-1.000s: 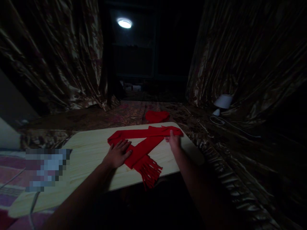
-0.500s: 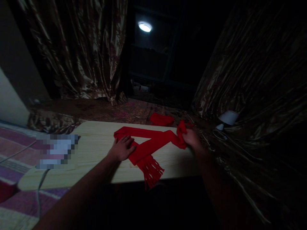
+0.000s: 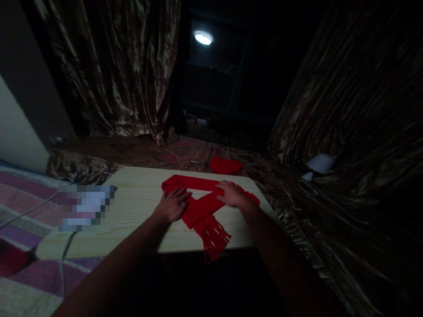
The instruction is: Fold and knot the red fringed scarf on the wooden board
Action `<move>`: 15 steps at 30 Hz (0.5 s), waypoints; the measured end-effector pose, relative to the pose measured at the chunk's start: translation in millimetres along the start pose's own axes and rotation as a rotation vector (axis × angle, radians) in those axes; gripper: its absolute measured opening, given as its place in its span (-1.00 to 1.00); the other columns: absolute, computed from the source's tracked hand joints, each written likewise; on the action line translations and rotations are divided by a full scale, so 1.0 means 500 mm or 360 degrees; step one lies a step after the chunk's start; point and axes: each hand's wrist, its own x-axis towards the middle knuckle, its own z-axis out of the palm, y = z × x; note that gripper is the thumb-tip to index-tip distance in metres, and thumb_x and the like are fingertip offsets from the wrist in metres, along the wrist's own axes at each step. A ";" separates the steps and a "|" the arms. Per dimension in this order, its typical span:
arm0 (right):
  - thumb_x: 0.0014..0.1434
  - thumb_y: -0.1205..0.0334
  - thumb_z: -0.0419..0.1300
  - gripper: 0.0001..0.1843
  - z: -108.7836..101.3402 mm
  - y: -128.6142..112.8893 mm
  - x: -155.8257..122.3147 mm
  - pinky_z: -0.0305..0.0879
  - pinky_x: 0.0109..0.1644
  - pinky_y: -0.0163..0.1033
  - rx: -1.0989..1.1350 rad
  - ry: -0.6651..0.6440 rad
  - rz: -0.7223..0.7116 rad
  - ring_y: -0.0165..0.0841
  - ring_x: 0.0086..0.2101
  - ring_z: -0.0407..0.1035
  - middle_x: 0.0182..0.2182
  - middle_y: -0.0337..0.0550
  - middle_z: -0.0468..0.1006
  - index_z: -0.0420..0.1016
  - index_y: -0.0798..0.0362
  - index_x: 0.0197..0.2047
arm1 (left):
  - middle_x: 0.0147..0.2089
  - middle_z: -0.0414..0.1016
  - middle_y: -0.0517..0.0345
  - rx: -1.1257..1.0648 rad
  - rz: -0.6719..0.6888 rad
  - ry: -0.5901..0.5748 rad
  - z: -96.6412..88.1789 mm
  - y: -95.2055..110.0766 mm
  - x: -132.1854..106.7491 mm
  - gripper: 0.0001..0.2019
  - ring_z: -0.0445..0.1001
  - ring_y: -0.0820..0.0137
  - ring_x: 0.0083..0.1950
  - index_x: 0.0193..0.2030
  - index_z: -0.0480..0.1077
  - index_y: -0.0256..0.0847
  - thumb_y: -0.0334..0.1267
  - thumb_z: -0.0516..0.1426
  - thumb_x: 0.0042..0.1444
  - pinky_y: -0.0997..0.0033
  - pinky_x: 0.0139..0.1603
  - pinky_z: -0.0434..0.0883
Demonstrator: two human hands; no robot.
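Note:
A red scarf lies on the pale wooden board, folded into a loop with a triangular gap in its middle. One fringed end hangs toward me over the near edge. My left hand rests flat on the scarf's left part, fingers spread. On the right, my right hand lies palm down over the upper bands where they meet, its fingers stretched out. The scarf's other end spreads beyond that wrist, partly hidden by it.
Behind the board lies a red cloth item. A blurred-out flat object with a cable sits at the left. A white lamp stands to the right, its cord beside it. Patterned curtains flank the dark window.
My right hand has let go of the scarf's bunched far end, which now lies down on the board, and has moved left onto the scarf. My left hand stays in place.

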 end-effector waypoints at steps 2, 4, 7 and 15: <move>0.14 -0.02 0.34 -0.22 0.008 -0.019 0.014 0.03 0.42 -0.10 0.0043 -0.0192 -0.0029 -0.14 0.36 0.13 0.38 -0.03 0.29 0.34 -0.02 0.39 | 0.56 0.03 0.15 0.0013 -0.0026 -0.0012 0.002 0.001 0.001 -0.43 -0.02 0.05 0.56 0.48 0.16 0.12 -0.05 -0.10 0.34 -0.33 0.45 -0.07; 0.10 -0.14 0.36 -0.13 0.014 -0.042 0.025 0.02 0.41 -0.03 0.0091 -0.0331 -0.0014 -0.08 0.36 0.14 0.38 -0.03 0.29 0.30 -0.07 0.41 | 0.56 0.01 0.13 0.0023 -0.0043 -0.0028 0.002 0.003 0.001 -0.41 -0.02 0.05 0.56 0.49 0.15 0.10 -0.03 -0.08 0.33 -0.31 0.45 -0.08; 0.05 -0.27 0.35 -0.14 0.021 -0.082 0.035 0.12 0.34 -0.04 0.0142 -0.0398 -0.0078 -0.05 0.28 0.24 0.30 -0.03 0.40 0.40 -0.08 0.34 | 0.57 0.00 0.10 0.0033 -0.0054 -0.0041 -0.001 0.007 -0.001 -0.40 -0.03 0.04 0.56 0.49 0.15 0.07 0.00 -0.08 0.33 -0.29 0.45 -0.07; -0.02 -0.14 0.43 -0.42 0.038 -0.173 0.019 0.28 -0.20 -0.29 0.0239 -0.0423 -0.0268 -0.25 -0.21 0.48 -0.10 -0.14 0.63 0.56 -0.01 0.00 | 0.56 0.01 0.08 0.0029 -0.0045 -0.0068 -0.007 0.003 0.000 -0.43 -0.01 0.08 0.55 0.50 0.15 0.05 -0.10 -0.24 0.40 -0.17 0.43 0.02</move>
